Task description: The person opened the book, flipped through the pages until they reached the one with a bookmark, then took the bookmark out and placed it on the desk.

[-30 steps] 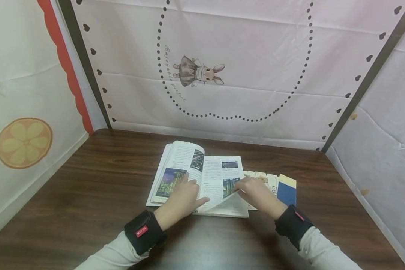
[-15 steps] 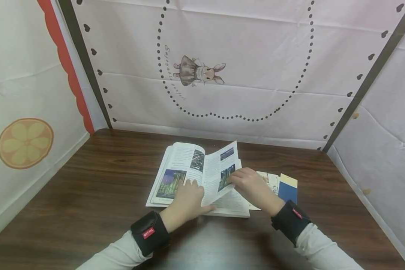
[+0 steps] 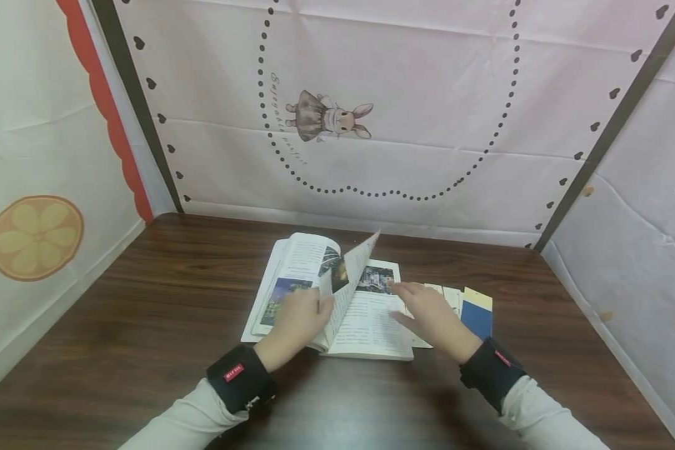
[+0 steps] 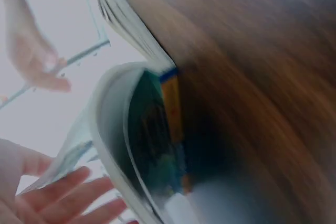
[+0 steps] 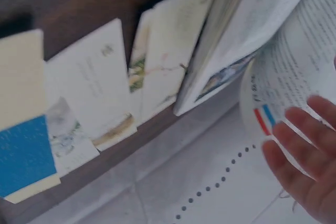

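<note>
An open book (image 3: 371,319) lies on the table, with text and colour photos on its pages. One page (image 3: 360,256) stands raised near the spine, its lower part bent towards the left hand. My left hand (image 3: 300,315) rests over the left-hand pages and holds the raised page between thumb and fingers; in the left wrist view, that hand (image 4: 68,198) has the page passing beside its thumb. My right hand (image 3: 433,315) hovers over the right-hand side, fingers extended and apart from the raised page; the right wrist view shows its spread fingers (image 5: 302,140).
Several illustrated cards (image 5: 84,87) lie fanned out to the right of the book, partly under the right hand. A blue-and-cream card (image 3: 477,315) is at their right end. The brown wooden table (image 3: 191,300) meets printed cloth walls (image 3: 427,112) at the back and sides.
The right hand lifted a page and carried it leftward, then let go and moved back right. The left hand now has that page, which stands upright; a different photo page shows on the right.
</note>
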{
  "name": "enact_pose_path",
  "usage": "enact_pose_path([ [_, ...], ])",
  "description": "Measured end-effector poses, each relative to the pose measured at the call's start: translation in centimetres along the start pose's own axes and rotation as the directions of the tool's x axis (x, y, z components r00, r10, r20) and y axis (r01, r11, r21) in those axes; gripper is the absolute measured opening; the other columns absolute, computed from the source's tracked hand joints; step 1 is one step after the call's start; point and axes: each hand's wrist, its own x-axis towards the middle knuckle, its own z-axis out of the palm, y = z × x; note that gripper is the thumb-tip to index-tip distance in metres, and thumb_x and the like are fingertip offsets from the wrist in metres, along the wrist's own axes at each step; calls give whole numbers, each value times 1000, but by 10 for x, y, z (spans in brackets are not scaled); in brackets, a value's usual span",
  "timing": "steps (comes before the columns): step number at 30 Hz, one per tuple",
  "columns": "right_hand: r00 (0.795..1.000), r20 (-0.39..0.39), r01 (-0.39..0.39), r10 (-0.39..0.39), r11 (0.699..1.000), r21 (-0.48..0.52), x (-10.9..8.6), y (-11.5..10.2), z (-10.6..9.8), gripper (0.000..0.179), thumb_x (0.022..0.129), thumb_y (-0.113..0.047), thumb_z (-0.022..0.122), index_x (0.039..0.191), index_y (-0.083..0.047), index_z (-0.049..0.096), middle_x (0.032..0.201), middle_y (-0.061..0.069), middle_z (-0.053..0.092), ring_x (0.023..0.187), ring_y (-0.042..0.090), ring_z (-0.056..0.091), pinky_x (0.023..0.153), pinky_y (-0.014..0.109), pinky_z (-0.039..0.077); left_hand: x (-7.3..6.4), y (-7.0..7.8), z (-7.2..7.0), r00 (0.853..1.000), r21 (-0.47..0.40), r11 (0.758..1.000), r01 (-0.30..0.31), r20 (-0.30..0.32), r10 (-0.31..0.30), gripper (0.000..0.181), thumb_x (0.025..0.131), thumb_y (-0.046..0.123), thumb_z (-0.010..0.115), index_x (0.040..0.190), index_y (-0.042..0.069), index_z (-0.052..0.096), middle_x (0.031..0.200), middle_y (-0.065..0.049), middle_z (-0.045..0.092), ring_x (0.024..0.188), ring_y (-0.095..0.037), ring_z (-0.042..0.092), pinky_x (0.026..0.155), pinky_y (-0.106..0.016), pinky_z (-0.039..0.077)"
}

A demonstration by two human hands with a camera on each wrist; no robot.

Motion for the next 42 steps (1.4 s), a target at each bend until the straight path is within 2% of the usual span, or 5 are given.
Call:
enact_pose_path([
  [9,923,384,-11,-35,993,117,-12,3,13,75,74,-42,77,128,3,54,122,18,63,112,32,61,93,45,49,1,-30,-10,986,-145,981,126,-93,-140,24,82,12,67,100,-3,68,92,-20,72,84,-31,70,73,-42,56],
  [16,908,415,11,-57,994,112,-10,4,16,76,69,-40,81,125,4,55,113,17,67,101,30,65,88,43,51,-5,-40,-9,995,86,995,42,-96,-33,54,76,3,71,128,6,57,97,-18,69,79,-30,65,57,-35,50],
  [23,899,434,16,-62,994,107,-8,4,16,77,69,-42,80,126,4,54,104,17,69,87,25,65,81,40,52,-5,-41,-4,989,245,960,-135,-27,146,74,79,-1,67,144,22,39,144,-27,34,138,-52,18,106,-67,22],
  [33,876,481,-22,-44,991,131,-3,6,16,73,72,-42,78,127,-1,56,107,14,69,81,18,60,78,36,51,-14,-26,-1,776,275,750,-602,422,469,49,81,0,62,125,22,61,145,-8,45,138,-32,36,108,-54,32],
  [42,865,496,-5,-79,986,165,-3,9,11,66,76,-39,76,129,-4,56,117,16,66,95,25,63,82,39,51,-14,-9,-4,898,234,899,-370,338,282,22,85,6,61,105,6,69,124,-12,63,120,-33,56,92,-49,49],
])
